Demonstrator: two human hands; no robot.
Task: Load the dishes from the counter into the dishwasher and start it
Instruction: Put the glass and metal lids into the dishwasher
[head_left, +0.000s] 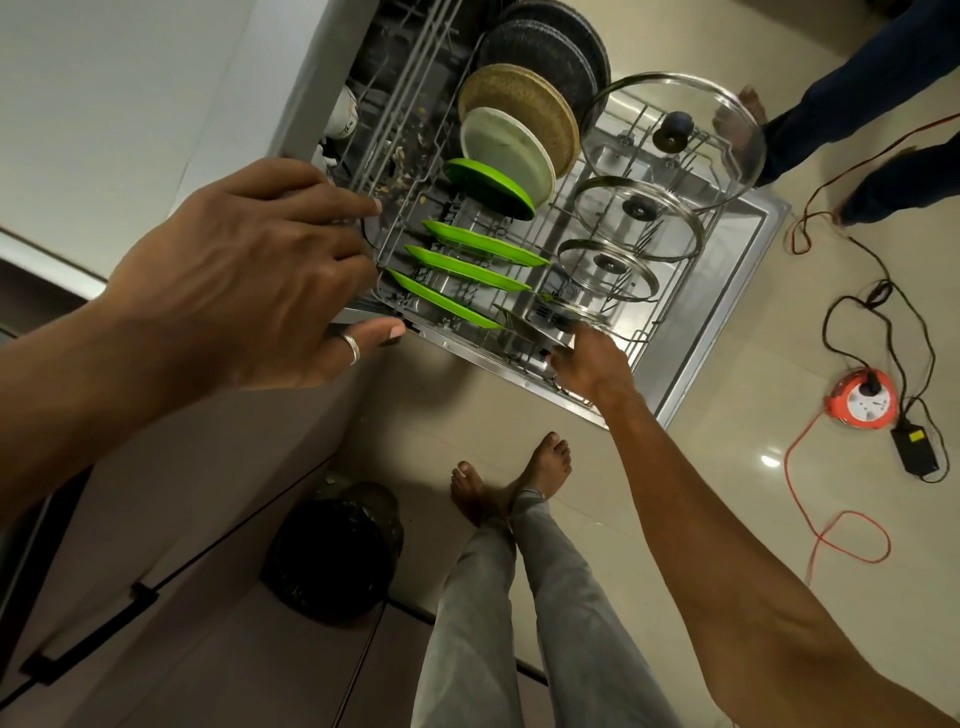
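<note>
The dishwasher's lower rack (655, 318) is pulled out over the open door (737, 291). Standing in it are several green plates (467, 270), a white plate (511, 150), a tan woven plate (524, 106) and dark plates (550, 52). Three glass lids stand on the right: large (691, 109), medium (670, 228), small (636, 278). My right hand (592, 366) grips a small steel-rimmed lid (545, 319) at the rack's front edge. Close to the camera, my left hand (249, 275) hovers by the counter edge with fingers spread and nothing in it. A white cup (343, 114) sits in the upper rack.
A black bin (337, 551) stands by the cabinets at my left. My bare feet (519, 478) are just in front of the door. An orange cable reel (862, 400) with trailing cords lies on the floor at right. Another person's legs (883, 104) stand at the top right.
</note>
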